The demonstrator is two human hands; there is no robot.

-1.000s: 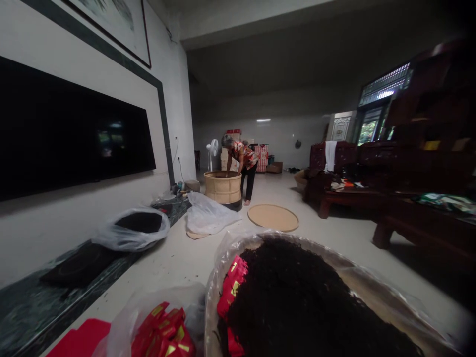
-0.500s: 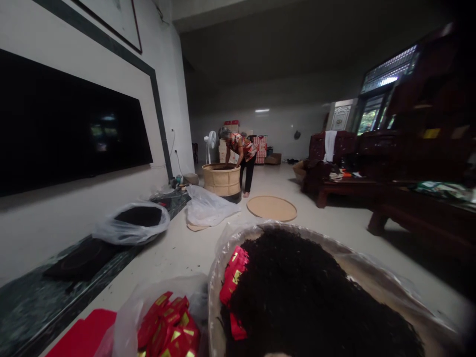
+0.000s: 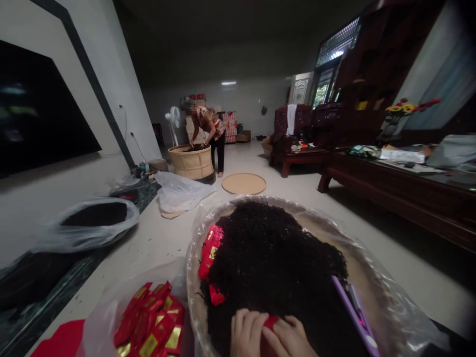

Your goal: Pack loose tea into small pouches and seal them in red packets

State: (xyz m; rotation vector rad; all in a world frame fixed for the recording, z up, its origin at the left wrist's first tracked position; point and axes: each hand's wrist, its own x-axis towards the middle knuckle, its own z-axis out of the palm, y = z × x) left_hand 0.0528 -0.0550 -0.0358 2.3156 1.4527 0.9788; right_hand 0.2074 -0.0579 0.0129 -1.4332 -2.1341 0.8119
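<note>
At the bottom edge, my left hand (image 3: 247,333) and my right hand (image 3: 288,338) are close together over the dark, dried tea-like leaves (image 3: 275,258). Both sets of fingers are closed around a small red packet (image 3: 271,323), mostly hidden by them. The leaves are heaped in a wide round tray (image 3: 375,290) lined with clear plastic. Red-and-gold packets (image 3: 210,253) lie at the tray's left side. A purple, two-armed tool like a hair straightener (image 3: 351,312) rests on the right of the heap.
Left of the tray, a plastic bag (image 3: 98,302) holds several filled red packets (image 3: 154,317). Another bag of dark leaves (image 3: 128,225) sits on the ledge. Farther off, a person (image 3: 208,124) bends over a woven drum basket (image 3: 191,163). A wooden table (image 3: 394,186) stands right.
The view has turned right and tilted down. My hands have come into sight with the red packet, and the purple tool is now visible. The other person still leans over the basket.
</note>
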